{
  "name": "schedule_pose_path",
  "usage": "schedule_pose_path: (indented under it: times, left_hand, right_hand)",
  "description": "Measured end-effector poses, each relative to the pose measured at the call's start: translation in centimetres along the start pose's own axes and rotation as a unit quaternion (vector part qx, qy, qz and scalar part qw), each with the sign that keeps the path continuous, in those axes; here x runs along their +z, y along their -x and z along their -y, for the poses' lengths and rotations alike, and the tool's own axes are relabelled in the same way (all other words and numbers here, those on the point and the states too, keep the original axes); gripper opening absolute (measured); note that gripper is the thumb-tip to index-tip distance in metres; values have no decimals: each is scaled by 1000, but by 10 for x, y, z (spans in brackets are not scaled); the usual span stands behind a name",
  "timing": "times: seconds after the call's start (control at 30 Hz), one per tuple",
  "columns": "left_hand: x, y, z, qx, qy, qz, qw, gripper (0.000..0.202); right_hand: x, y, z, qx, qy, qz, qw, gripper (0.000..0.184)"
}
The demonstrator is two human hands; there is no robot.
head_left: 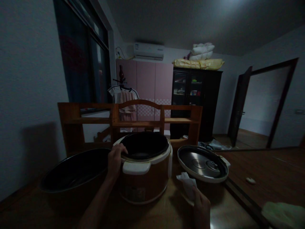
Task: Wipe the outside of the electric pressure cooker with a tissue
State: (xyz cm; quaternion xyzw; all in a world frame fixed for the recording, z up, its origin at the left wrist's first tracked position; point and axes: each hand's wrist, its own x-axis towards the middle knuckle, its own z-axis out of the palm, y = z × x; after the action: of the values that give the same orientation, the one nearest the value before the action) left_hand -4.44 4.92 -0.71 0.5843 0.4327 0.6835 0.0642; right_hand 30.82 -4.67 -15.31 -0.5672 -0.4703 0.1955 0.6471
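A brown and white rice cooker (145, 171) stands open on the wooden table (269, 171), its dark inside showing. My left hand (115, 160) grips the cooker's left rim, fingers curled over the edge. My right hand (201, 208) is low in front, closed on a crumpled white tissue (187, 184). The cooker's lid (202, 163) lies upside down to the right, its metal inner face up. A large dark inner pot (73, 173) rests tilted on the left, close against my left forearm.
A wooden desk shelf (128, 121) stands behind the cooker. A small white object (250, 180) lies on the table at right, and a pale green cloth (283, 214) at the lower right corner. A dark cabinet and an open door are farther back.
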Motion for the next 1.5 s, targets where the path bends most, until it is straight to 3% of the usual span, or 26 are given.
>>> schedule_pose_path:
  times: [0.43, 0.67, 0.83, 1.0, 1.2, 1.3, 1.37, 1.43, 1.5]
  left_hand:
    - [-19, -20, 26, -69, 72, 52, 994, 48]
    - [-8, -35, 35, -46, 108, 102, 988, 51]
    - [0, -39, 29, -33, 104, 116, 987, 53]
    - [-6, -36, 19, -36, 82, 104, 991, 55]
    - [-15, -40, 4, -122, 202, 205, 950, 66]
    - [-23, -42, -7, -101, 152, 174, 968, 60]
    - [-31, -38, -20, -72, 45, 99, 992, 52]
    - [-39, -25, -38, -53, -24, 29, 998, 50]
    - [-43, -6, -60, -15, -66, 18, 998, 45]
  right_hand:
    - [-2, -2, -9, 9, 1, -11, 1000, 68]
    - [-4, -10, -32, 17, 3, -37, 999, 74]
    - [-5, -8, -26, 9, 1, -45, 999, 71]
    - [-2, -2, -6, 39, -8, -25, 999, 68]
    - [-2, 1, 6, 44, 2, -44, 998, 63]
    - [-3, 3, 13, 33, 0, -33, 999, 60]
    - [-3, 4, 16, 26, 0, -31, 999, 58]
    - [-2, 5, 18, 19, 0, -30, 999, 57]
    - [-2, 6, 19, 12, 5, -26, 1000, 56]
